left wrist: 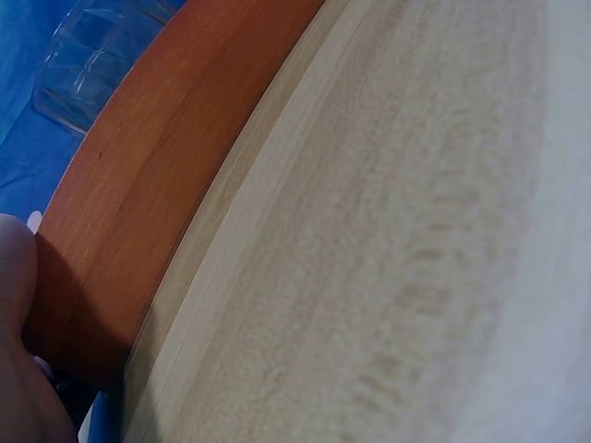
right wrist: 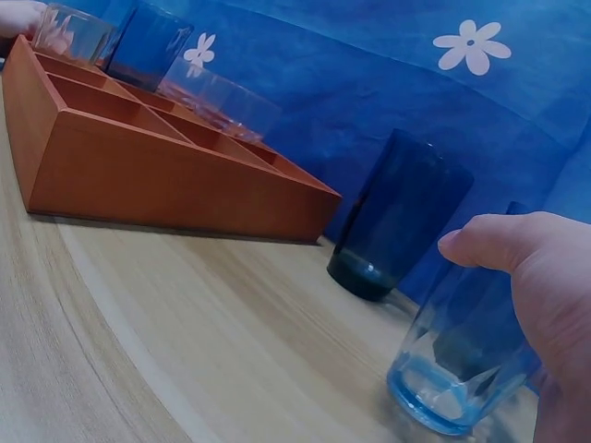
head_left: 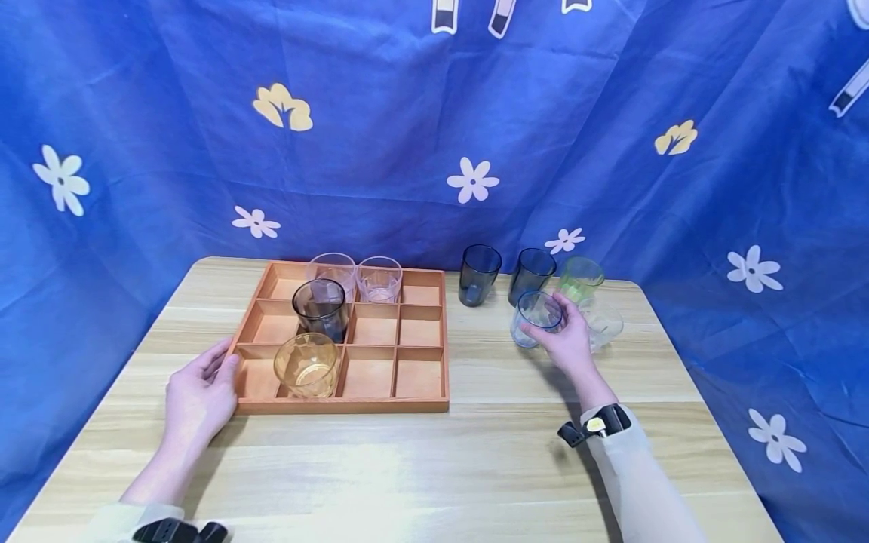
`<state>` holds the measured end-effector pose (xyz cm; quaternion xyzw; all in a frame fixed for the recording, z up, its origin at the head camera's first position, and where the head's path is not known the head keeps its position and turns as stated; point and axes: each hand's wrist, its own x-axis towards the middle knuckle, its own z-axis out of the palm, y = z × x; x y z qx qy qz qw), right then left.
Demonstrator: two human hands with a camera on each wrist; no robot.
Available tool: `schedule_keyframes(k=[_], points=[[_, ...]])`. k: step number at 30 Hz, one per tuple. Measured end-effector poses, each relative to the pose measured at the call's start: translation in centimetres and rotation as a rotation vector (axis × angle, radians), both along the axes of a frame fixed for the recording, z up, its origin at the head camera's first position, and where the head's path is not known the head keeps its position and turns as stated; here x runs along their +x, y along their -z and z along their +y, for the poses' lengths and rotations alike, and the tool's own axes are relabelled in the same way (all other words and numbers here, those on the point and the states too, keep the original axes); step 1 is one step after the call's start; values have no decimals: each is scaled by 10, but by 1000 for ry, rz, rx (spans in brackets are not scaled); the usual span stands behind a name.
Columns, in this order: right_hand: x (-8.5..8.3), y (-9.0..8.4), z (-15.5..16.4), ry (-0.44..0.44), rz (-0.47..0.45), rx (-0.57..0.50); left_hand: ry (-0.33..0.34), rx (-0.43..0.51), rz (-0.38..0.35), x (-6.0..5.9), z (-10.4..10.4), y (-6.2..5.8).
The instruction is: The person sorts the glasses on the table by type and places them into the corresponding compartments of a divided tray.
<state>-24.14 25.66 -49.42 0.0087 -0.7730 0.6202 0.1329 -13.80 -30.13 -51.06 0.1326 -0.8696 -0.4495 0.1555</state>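
Observation:
My left hand (head_left: 201,396) grips the front left corner of a wooden compartment tray (head_left: 342,406), thumb up at its rim. In my right hand (head_left: 569,339) is a clear blue-tinted glass (right wrist: 443,369), held near its rim between thumb and fingers. It stands upright at the right of the table, its base close over the wood. Inside the tray, an amber glass (head_left: 307,366) sits in the front row, with a dark grey glass (head_left: 320,311) behind it. Two clear pinkish glasses, a left one (head_left: 331,271) and a right one (head_left: 379,280), occupy the back row.
Two dark glasses, one nearer the tray (head_left: 480,276) and one further right (head_left: 532,275), stand along the back. A green glass (head_left: 581,277) and a clear glass (head_left: 604,324), partly hidden by my right hand, are beside them. A blue curtain (head_left: 380,151) hangs behind the table (head_left: 380,475).

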Motion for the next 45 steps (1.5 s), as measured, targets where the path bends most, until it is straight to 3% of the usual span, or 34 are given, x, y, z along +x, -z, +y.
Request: schedule_keyframes(k=[21,29,45], points=[[1,8,-3,2,-12,-102,-14,19,4,2,2,-1],[7,-2,-6,-10,17,-110,-13,12,6,2,2,-1],[28,-33,-40,-160,78,-43,-4,-6,3,1,1,-2]])
